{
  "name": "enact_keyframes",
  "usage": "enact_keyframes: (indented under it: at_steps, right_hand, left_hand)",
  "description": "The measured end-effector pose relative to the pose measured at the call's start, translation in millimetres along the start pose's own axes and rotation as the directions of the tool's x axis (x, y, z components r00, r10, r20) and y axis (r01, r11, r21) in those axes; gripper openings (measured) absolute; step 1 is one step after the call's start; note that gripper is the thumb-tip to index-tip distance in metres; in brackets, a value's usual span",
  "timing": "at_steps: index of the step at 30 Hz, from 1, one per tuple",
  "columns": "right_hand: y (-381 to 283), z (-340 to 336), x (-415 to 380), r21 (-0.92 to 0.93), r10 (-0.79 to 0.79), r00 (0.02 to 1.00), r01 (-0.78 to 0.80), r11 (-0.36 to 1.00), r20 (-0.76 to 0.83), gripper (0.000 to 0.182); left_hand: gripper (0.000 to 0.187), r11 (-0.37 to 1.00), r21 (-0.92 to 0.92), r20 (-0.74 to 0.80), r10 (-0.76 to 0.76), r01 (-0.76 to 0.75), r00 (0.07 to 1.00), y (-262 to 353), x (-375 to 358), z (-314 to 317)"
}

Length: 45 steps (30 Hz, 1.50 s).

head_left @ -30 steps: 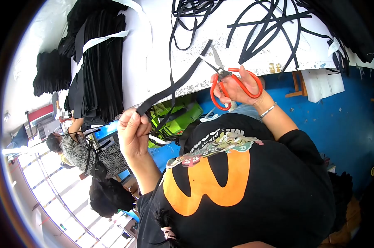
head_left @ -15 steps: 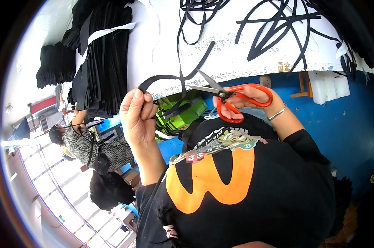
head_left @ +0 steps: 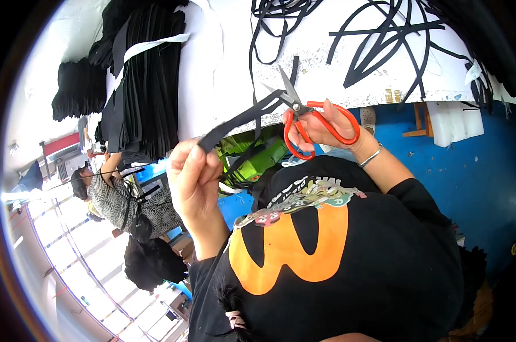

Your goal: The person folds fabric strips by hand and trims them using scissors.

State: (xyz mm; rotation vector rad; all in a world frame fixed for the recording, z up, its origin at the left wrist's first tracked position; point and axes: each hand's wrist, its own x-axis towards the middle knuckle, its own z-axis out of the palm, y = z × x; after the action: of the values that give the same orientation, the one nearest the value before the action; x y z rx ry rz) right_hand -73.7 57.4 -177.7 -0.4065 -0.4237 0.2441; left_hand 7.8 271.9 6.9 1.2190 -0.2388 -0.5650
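My left hand (head_left: 196, 176) pinches the end of a black strap (head_left: 235, 121), which stretches up and right over the table edge. In my right hand (head_left: 321, 128) are scissors with red handles (head_left: 346, 137), blades parted. The strap's far part lies between the open blades, near their pivot. Another black strap (head_left: 257, 74) hangs down from the table behind it. Whether the strap is cut through cannot be made out.
The white table (head_left: 212, 85) holds loose black straps (head_left: 383, 40) at the right and stacked black strips (head_left: 149, 85) at the left. A green bag (head_left: 263, 161) sits below the edge. Another person (head_left: 112, 196) is at the far left.
The scissors have moved up and left, and the strap now runs between their blades. My left hand has dropped slightly, with the strap drawn straighter.
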Motion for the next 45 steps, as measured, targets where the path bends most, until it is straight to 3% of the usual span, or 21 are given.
enact_keyframes:
  at_steps: [2,4,6,9,12,13,24,28,30,34,38,45]
  right_hand:
    - [-3.8,-3.3,-1.5,-0.038,0.028,0.985,-0.035,0.999,-0.173,0.090]
    - [-7.7,-10.3,-4.5,-0.024,0.023,0.979,-0.029,0.999,-0.201,0.090]
    - [-11.3,-15.3,-8.2,0.040,-0.070,0.965,0.083,0.996,-0.253,0.078]
    - [-20.3,-20.4,-13.9,-0.001,-0.102,0.941,0.107,0.994,-0.322,0.080]
    - [-30.4,-23.3,-22.1,0.001,-0.127,0.922,0.137,0.991,-0.366,0.081]
    - [-34.3,-22.6,-24.7,-0.019,-0.142,0.911,0.146,0.989,-0.387,0.082]
    - [-77.8,-18.5,-54.0,-0.211,-0.214,0.872,0.132,0.969,-0.440,0.089]
    - [-95.4,-7.6,-62.4,-0.368,-0.270,0.865,0.109,0.924,-0.423,0.089]
    - [-104.9,-4.7,-68.4,-0.539,-0.326,0.876,0.094,0.837,-0.355,0.087]
    - [-125.6,12.0,-79.7,-0.684,-0.353,0.890,0.067,0.727,-0.288,0.087]
    - [-139.1,31.0,-90.0,-0.701,-0.383,0.837,-0.002,0.713,-0.392,0.100]
    - [-156.0,37.1,-107.7,-0.748,-0.477,0.797,0.047,0.662,-0.372,0.092]
  left_hand:
    - [0.014,0.999,-0.009,0.051,0.033,-0.032,0.998,5.2,-6.8,0.1]
    - [0.018,0.997,0.015,0.102,0.078,-0.080,0.992,11.1,-13.0,-10.2]
    - [0.016,0.991,-0.055,0.136,0.129,-0.123,0.982,16.3,-16.7,-16.8]
    - [0.010,0.977,-0.190,0.225,0.136,-0.094,0.965,27.3,-20.9,-29.5]
    - [0.012,0.973,-0.193,0.227,0.171,-0.128,0.959,30.9,-21.7,-51.3]
    - [0.011,0.987,-0.112,0.273,0.138,-0.111,0.952,34.2,-20.9,-56.9]
    - [0.009,0.984,-0.097,0.178,0.167,-0.151,0.970,38.8,-7.1,-110.9]
    - [0.012,0.994,0.110,-0.068,0.029,-0.021,0.997,31.2,9.7,-144.0]
    - [0.011,0.973,0.222,-0.193,-0.020,0.063,0.981,21.9,22.2,-156.6]
    - [0.011,0.935,0.296,-0.216,-0.135,0.197,0.967,2.9,46.7,-163.0]
    - [0.012,0.906,0.326,-0.193,-0.216,0.270,0.957,-15.7,67.4,-157.8]
    - [0.011,0.894,0.305,-0.166,-0.288,0.327,0.943,-45.3,87.9,-128.2]
